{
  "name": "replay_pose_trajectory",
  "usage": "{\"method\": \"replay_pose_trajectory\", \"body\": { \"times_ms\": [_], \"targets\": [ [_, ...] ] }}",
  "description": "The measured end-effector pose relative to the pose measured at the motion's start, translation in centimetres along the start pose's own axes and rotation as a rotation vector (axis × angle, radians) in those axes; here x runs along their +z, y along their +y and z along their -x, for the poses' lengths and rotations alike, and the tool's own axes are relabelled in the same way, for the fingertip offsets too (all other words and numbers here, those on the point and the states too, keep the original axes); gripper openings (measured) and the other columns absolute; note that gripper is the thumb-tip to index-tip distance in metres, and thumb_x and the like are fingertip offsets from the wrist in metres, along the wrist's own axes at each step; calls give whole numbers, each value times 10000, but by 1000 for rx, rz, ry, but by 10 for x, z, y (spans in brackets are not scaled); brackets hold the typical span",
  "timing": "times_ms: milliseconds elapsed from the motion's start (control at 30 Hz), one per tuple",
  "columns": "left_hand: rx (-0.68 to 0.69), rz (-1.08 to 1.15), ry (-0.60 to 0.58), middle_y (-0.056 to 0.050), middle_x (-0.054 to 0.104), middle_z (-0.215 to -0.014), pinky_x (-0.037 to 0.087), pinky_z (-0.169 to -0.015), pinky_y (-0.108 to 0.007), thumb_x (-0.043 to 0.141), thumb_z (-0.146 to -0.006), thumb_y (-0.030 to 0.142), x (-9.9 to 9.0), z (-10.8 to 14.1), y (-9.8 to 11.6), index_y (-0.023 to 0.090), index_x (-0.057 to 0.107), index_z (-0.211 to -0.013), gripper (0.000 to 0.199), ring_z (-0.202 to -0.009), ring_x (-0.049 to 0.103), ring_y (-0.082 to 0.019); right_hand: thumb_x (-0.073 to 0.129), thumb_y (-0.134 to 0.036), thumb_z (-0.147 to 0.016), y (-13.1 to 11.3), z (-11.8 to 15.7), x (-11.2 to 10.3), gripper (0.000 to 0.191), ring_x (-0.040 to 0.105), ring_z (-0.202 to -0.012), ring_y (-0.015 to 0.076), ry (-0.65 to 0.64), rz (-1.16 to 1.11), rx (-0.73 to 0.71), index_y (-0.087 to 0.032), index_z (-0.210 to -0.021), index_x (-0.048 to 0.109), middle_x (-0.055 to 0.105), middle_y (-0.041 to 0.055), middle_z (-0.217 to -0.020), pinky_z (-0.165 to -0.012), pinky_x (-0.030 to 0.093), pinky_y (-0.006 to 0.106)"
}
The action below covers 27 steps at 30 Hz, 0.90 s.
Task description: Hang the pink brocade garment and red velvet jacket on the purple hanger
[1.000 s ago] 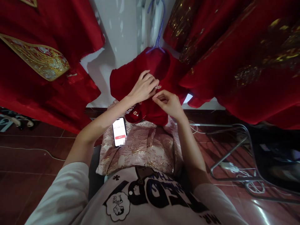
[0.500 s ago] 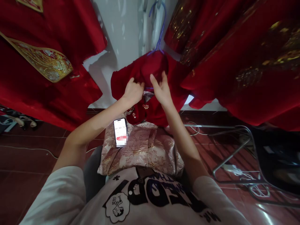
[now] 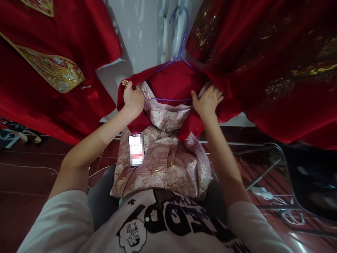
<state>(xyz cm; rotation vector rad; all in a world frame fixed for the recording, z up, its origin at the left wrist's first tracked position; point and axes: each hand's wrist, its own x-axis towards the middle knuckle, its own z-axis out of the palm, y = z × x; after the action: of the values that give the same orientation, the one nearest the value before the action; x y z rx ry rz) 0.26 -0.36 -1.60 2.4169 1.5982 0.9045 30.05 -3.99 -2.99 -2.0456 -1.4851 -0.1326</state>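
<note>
A red jacket (image 3: 173, 82) hangs on a purple hanger (image 3: 181, 49), its front spread apart. Through the gap shows pink-and-gold brocade (image 3: 165, 117) with a pale lining edge, below the hanger's lower bar. My left hand (image 3: 133, 100) is closed on the jacket's left front edge, beside a flower-shaped ornament (image 3: 124, 83). On the opposite side, my right hand (image 3: 207, 103) holds the other front edge, thumb toward the gap and fingers spread over the red cloth. Brocade fabric (image 3: 158, 168) lies over my lap, carrying a lit phone (image 3: 136, 150) with its screen blurred out.
Red garments with gold embroidery hang at the left (image 3: 63, 70) and right (image 3: 284, 70). A metal-framed chair (image 3: 286, 175) stands at the right, with white cables (image 3: 292, 214) beneath it. Shoes (image 3: 28, 138) lie on the tiled floor at the far left.
My hands have moved apart, the left one leftward and the right one rightward. The jacket front has opened between them, baring the brocade and the hanger's bar.
</note>
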Motion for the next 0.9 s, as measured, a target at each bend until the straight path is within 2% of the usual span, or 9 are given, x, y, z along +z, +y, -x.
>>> {"method": "replay_pose_trajectory", "body": {
  "times_ms": [133, 267, 433, 500, 567, 633, 733, 800, 900],
  "targets": [
    [-81, -235, -12, -102, 705, -896, 129, -1199, -582, 380, -932, 601, -7, -9, 5, 141, 640, -1119, 560, -1301, 552, -369, 501, -507, -973, 7, -12, -12, 668, 368, -1423, 466, 9, 24, -11, -51, -1455, 422, 426, 333, -1475, -1123, 277, 693],
    [-40, -309, 4, -111, 723, -900, 159, -1203, -590, 438, -940, 483, -20, -10, 14, 153, 660, -1140, 446, -1234, 608, -372, 632, -415, -914, 11, -23, -24, 627, 384, -1423, 443, -25, 56, -9, -60, -1402, 463, 452, 308, -1482, -1140, 305, 671],
    [-67, -432, 4, -209, 719, -1062, 225, -1179, -640, 411, -965, 357, -44, -3, 23, 90, 693, -1121, 419, -1284, 557, -413, 798, -478, -779, 21, -35, -41, 753, 363, -1429, 475, -99, 40, 13, -44, -1333, 531, 476, 312, -1450, -1143, 333, 653],
    [-126, -415, 2, -232, 690, -1169, 277, -1158, -651, 390, -985, 370, -51, -3, 19, 96, 697, -1130, 437, -1356, 489, -434, 849, -490, -716, 26, -37, -50, 731, 427, -1376, 478, -138, -7, 23, -66, -1253, 590, 549, 290, -1360, -1116, 365, 649],
    [-201, -356, -10, -216, 661, -1257, 338, -1146, -621, 381, -998, 402, -57, -5, 10, 138, 703, -1138, 440, -1390, 465, -422, 857, -493, -709, 29, -36, -63, 601, 549, -1239, 429, -211, -49, 24, -106, -1117, 647, 637, 233, -1201, -1070, 420, 608],
    [-278, -306, -63, -195, 670, -1255, 401, -1126, -568, 343, -1011, 402, -60, -6, 0, 161, 718, -1099, 454, -1344, 531, -394, 831, -504, -743, 31, -32, -78, 454, 628, -1052, 342, -299, -83, 24, -143, -957, 658, 676, 169, -1028, -1004, 474, 534],
    [-354, -262, -108, -200, 709, -1178, 460, -1086, -533, 297, -1027, 430, -60, -6, -7, 142, 707, -1104, 507, -1233, 629, -379, 819, -424, -760, 31, -22, -93, 333, 619, -858, 224, -340, -206, 5, -167, -859, 631, 681, 98, -895, -892, 508, 406],
    [-307, -225, -44, -197, 696, -1235, 464, -1094, -514, 328, -1029, 483, -56, -4, -4, 143, 651, -1222, 508, -1248, 626, -363, 792, -319, -769, 29, -16, -95, 250, 609, -823, 183, -284, -324, -46, -161, -910, 659, 703, 81, -918, -853, 500, 345],
    [-117, -179, 20, -173, 629, -1382, 428, -1148, -486, 382, -1032, 490, -44, -4, 9, 171, 557, -1355, 486, -1336, 564, -330, 678, -182, -816, 24, -10, -91, 231, 642, -846, 164, -182, -392, -136, -145, -1038, 729, 752, 89, -1008, -861, 489, 308]
  ]
}}
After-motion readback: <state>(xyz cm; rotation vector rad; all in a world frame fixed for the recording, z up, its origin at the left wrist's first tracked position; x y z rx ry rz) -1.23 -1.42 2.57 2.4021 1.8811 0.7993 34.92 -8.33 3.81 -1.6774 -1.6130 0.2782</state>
